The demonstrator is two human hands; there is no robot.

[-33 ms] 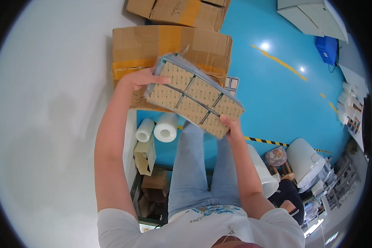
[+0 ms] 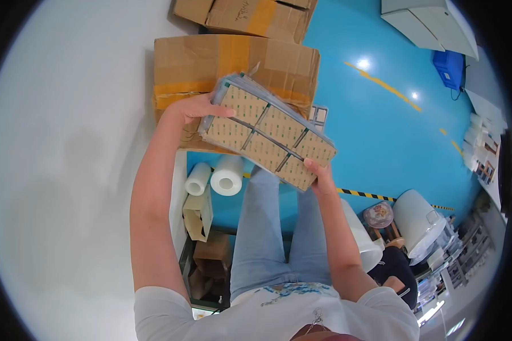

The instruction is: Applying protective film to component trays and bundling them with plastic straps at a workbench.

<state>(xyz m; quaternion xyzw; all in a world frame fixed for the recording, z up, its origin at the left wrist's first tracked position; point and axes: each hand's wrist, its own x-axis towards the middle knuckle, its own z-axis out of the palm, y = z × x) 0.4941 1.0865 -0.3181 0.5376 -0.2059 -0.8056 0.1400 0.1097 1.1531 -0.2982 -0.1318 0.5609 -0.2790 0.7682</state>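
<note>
A stack of flat sheets (image 2: 270, 136) is held tilted in front of me, its far-left corner higher than its right end. The top sheet carries tan paper-backed panels with small green marks, split by dark strips; clear plastic layers show along the edges. My left hand (image 2: 202, 108) clasps the far-left end, thumb on top and the other fingers hidden beneath. At the near-right corner, my right hand (image 2: 322, 177) grips with its thumb on the top sheet. Below the stack lies a taped cardboard box (image 2: 193, 62), partly covered by it.
Another cardboard box (image 2: 250, 17) stands farther off. White rolls (image 2: 227, 176) and an open cream carton (image 2: 197, 216) lie to the left of my legs. At right are a floral stool (image 2: 379, 215), white bins (image 2: 418, 221) and a person in dark clothes (image 2: 395, 273). A white wall (image 2: 68, 170) rises at left.
</note>
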